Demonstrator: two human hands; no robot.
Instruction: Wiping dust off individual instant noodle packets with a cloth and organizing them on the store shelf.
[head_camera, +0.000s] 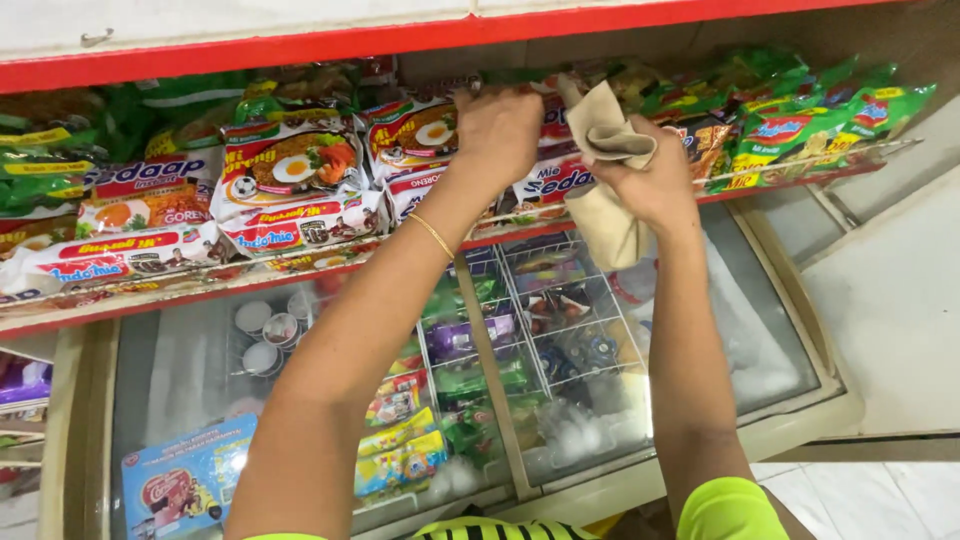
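Overhead, instant noodle packets (290, 165) in rows on a red-edged shelf (150, 300), left hand (497, 128) with fingers bent onto one packet, right hand (655, 180) closed around a beige cloth (610, 200) just beside, glass-topped freezer (780, 360) below with ice creams.

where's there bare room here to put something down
Bare counter lies right of the freezer lid. The lid's left glass by the cups is also open. The shelf is packed with noodle packs, where the left hand and right hand with cloth work.
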